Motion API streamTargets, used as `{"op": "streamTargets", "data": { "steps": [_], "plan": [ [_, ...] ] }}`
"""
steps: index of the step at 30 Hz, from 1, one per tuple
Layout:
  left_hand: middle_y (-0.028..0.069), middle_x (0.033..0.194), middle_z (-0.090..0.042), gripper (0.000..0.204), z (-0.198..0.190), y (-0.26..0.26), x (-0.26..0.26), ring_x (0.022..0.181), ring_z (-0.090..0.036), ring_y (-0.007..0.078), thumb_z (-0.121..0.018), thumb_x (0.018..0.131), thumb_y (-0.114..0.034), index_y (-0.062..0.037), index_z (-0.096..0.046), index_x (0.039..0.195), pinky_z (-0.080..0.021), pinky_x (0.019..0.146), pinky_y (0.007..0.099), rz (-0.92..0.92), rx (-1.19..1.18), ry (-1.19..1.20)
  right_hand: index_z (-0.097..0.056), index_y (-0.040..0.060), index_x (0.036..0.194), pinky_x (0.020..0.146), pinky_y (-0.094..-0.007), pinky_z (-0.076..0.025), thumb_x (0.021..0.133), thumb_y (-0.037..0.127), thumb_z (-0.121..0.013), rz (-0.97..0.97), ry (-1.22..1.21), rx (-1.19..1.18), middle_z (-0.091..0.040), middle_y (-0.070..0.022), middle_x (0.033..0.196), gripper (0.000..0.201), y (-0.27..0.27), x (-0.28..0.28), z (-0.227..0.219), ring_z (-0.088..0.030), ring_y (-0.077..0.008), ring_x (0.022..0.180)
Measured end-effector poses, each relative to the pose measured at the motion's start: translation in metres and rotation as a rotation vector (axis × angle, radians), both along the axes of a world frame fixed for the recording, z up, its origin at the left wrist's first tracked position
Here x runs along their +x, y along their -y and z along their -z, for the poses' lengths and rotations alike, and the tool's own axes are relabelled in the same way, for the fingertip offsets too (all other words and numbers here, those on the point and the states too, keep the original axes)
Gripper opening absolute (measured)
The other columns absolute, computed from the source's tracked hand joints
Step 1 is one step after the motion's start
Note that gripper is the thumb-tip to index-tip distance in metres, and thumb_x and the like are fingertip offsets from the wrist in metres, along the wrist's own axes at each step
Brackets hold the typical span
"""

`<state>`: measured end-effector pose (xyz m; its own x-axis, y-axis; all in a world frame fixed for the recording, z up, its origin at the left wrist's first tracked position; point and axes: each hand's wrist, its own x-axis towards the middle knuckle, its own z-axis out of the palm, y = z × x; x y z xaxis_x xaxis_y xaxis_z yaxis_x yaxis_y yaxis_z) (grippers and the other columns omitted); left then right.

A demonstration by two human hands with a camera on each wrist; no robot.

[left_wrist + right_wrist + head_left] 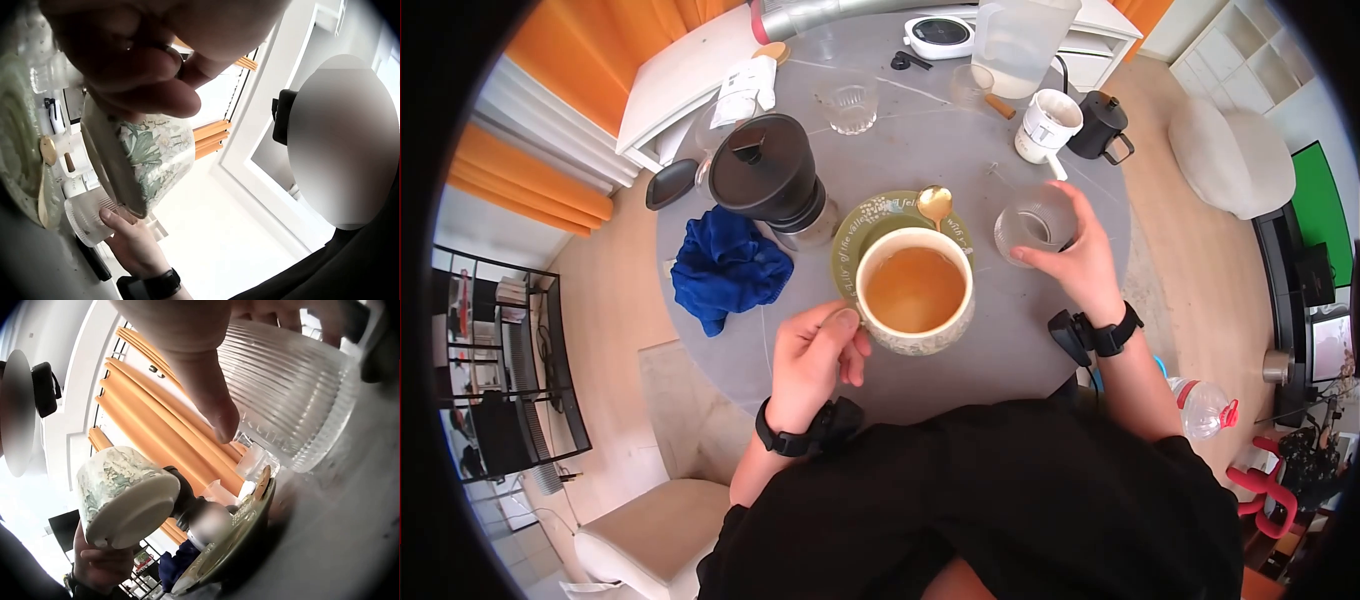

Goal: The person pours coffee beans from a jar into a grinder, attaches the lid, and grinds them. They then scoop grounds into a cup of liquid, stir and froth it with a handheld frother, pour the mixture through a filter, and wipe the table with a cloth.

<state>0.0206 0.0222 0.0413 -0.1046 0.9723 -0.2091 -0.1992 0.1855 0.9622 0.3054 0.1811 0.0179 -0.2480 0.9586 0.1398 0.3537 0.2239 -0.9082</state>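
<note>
My left hand [810,350] grips the handle of a flower-patterned cup [920,343] filled with amber liquid [915,290]. The right wrist view shows the cup's white base [134,515], held up above the green saucer [852,245]. On that saucer lies a gold spoon [935,204], its handle partly hidden by the cup. My right hand [1090,255] holds a clear ribbed glass [287,394], thumb on one side and fingers on the other. Seen from the head, this glass [1028,228] is right of the saucer, low over the table.
Left of the saucer are a dark-lidded grinder-like vessel [762,170] and a blue cloth [725,265]. Toward the back stand an empty glass [852,108], a white scale [940,38] and a clear pitcher [1022,45]. A white mug [1050,125] and black kettle [1100,122] stand back right.
</note>
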Motion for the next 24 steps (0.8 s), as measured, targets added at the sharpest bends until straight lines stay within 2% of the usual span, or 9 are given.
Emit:
{"op": "streamTargets", "data": {
  "steps": [3,7,10,12,16,19,24],
  "plan": [
    [0.0029,0.063,-0.061,0.035,0.002,-0.002,0.001,0.047,-0.055,0.009,-0.052,0.102,-0.016,0.0003,-0.062,0.073,-0.041,0.045,0.0228,-0.039,0.007,-0.017,-0.05,0.0032,0.136,0.097,-0.0331,-0.049,0.065,0.015,-0.09,0.024,0.046,0.012,-0.065,-0.0101,0.121,0.082,-0.002,0.003,0.002,-0.063,-0.0198,0.113],
    [0.0026,0.06,-0.059,0.034,0.0,-0.002,0.011,0.047,-0.055,0.0081,-0.055,0.102,-0.016,0.0004,-0.062,0.073,-0.039,0.044,0.0226,0.007,0.039,-0.015,-0.05,0.003,0.137,0.097,-0.0331,-0.049,0.065,0.015,-0.09,0.033,0.085,0.008,-0.065,-0.0106,0.121,0.084,-0.005,-0.003,-0.003,-0.063,-0.0205,0.112],
    [0.0024,0.062,-0.06,0.033,0.001,0.001,0.006,0.047,-0.054,0.008,-0.055,0.102,-0.016,0.0003,-0.062,0.074,-0.039,0.044,0.0223,0.047,-0.043,-0.062,-0.05,0.0027,0.137,0.097,-0.0333,-0.049,0.064,0.015,-0.09,0.024,0.083,0.025,-0.065,-0.0111,0.121,0.084,-0.01,-0.005,0.001,-0.063,-0.0209,0.112],
    [0.0027,0.064,-0.061,0.033,0.002,0.001,0.005,0.047,-0.054,0.0078,-0.056,0.102,-0.017,0.0002,-0.063,0.075,-0.038,0.043,0.0219,-0.016,0.004,-0.058,-0.05,0.0027,0.137,0.097,-0.0337,-0.049,0.064,0.015,-0.09,0.032,0.105,0.047,-0.065,-0.0116,0.121,0.084,-0.013,-0.008,0.003,-0.062,-0.021,0.113],
    [0.0033,0.067,-0.062,0.032,0.0,-0.002,0.007,0.048,-0.055,0.008,-0.056,0.102,-0.017,0.0002,-0.063,0.075,-0.039,0.043,0.0216,-0.012,0.052,0.001,-0.048,0.0023,0.138,0.098,-0.0341,-0.048,0.066,0.015,-0.09,0.014,0.054,0.061,-0.065,-0.0123,0.121,0.084,-0.018,-0.014,0.017,-0.063,-0.0216,0.113],
    [0.0037,0.067,-0.062,0.032,-0.003,-0.002,0.007,0.048,-0.056,0.0085,-0.055,0.101,-0.015,0.0002,-0.064,0.074,-0.039,0.043,0.0217,-0.004,0.036,0.054,-0.046,0.0011,0.14,0.1,-0.0352,-0.048,0.068,0.016,-0.09,-0.017,0.005,0.046,-0.064,-0.0142,0.123,0.086,-0.02,-0.013,0.022,-0.062,-0.0236,0.115],
    [0.0055,0.07,-0.062,0.032,0.002,-0.003,0.005,0.046,-0.056,0.0097,-0.053,0.1,-0.012,0.0025,-0.063,0.073,-0.039,0.043,0.0218,0.027,0.087,-0.017,-0.035,-0.0023,0.148,0.108,-0.0384,-0.043,0.077,0.018,-0.084,-0.032,0.228,0.108,-0.054,-0.0237,0.139,0.089,-0.008,-0.006,0.016,-0.054,-0.033,0.13]
  ]
}}
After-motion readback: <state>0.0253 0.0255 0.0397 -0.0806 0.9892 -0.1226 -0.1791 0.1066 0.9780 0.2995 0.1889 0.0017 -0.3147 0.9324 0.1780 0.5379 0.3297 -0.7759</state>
